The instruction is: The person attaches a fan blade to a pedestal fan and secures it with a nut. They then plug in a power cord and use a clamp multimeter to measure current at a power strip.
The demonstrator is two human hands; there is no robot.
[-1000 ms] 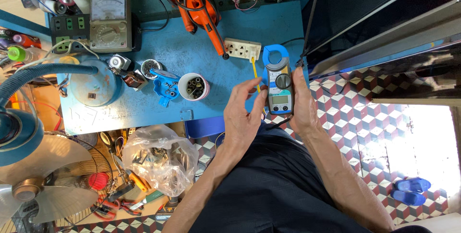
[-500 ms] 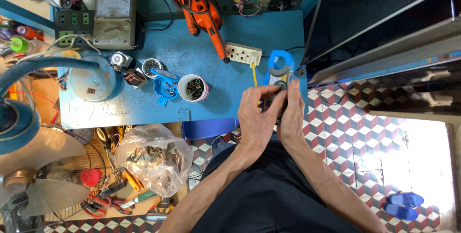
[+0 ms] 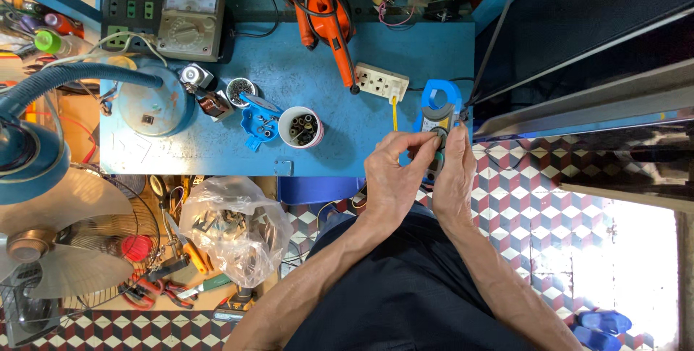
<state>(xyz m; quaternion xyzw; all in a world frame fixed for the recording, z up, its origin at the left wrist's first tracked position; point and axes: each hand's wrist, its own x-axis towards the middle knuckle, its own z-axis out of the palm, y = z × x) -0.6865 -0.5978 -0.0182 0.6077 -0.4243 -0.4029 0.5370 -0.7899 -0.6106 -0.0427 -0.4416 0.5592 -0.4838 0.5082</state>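
A blue and grey clamp meter (image 3: 439, 114) lies at the right end of the blue workbench (image 3: 340, 127), its blue jaw pointing away from me. My right hand (image 3: 454, 177) grips the meter's lower body from the right side. My left hand (image 3: 394, 176) reaches over from the left, with thumb and fingertips pinched on the meter's round dial below its display. Both hands hide the lower half of the meter. A white socket strip (image 3: 381, 81) and a yellow screwdriver (image 3: 395, 112) lie just left of the meter.
On the bench are a white cup of small parts (image 3: 301, 127), a blue tray (image 3: 258, 125), an analog meter (image 3: 189, 17), an orange blower (image 3: 327, 22) and a round teal base (image 3: 153, 105). A fan (image 3: 65, 242) and a clear plastic bag (image 3: 235, 224) sit lower left. Checkered tile floor lies right.
The view has shifted slightly. My hands have closed in on the clamp meter: the left hand moved from beside it onto its dial, the right hand stays on its side.
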